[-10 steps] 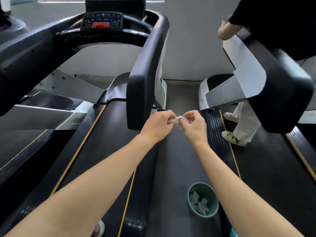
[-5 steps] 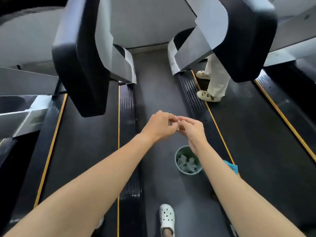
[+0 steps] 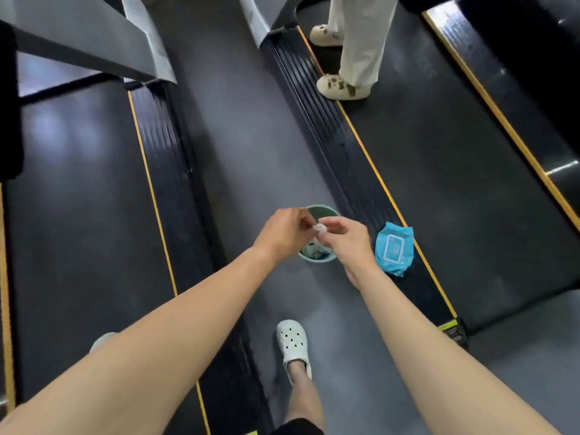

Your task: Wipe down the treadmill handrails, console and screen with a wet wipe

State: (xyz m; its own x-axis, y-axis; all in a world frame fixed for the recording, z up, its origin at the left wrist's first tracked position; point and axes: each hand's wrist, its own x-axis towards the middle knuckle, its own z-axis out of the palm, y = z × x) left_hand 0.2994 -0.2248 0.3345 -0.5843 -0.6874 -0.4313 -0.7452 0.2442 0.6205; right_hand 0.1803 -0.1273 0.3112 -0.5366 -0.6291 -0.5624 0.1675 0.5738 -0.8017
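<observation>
A small balled-up white wet wipe (image 3: 320, 228) is pinched between my left hand (image 3: 284, 233) and my right hand (image 3: 345, 238). Both hands hover directly over a small green bin (image 3: 326, 211) on the floor, which holds several used wipes. A blue pack of wet wipes (image 3: 394, 248) lies just right of the bin on the side rail of the neighbouring treadmill. The belt of my treadmill (image 3: 78, 215) runs along the left; its handrails, console and screen are out of view.
My foot in a white clog (image 3: 292, 342) stands on the grey floor strip between two treadmills. Another person in light trousers and spotted shoes (image 3: 342, 86) stands on the right treadmill (image 3: 455, 183). A grey upright (image 3: 84, 36) crosses the top left.
My view has tilted from the console and handrail down to the floor. Both hands, still pinching the wipe, have come down over the green bin. The blue wipe pack has come fully into view.
</observation>
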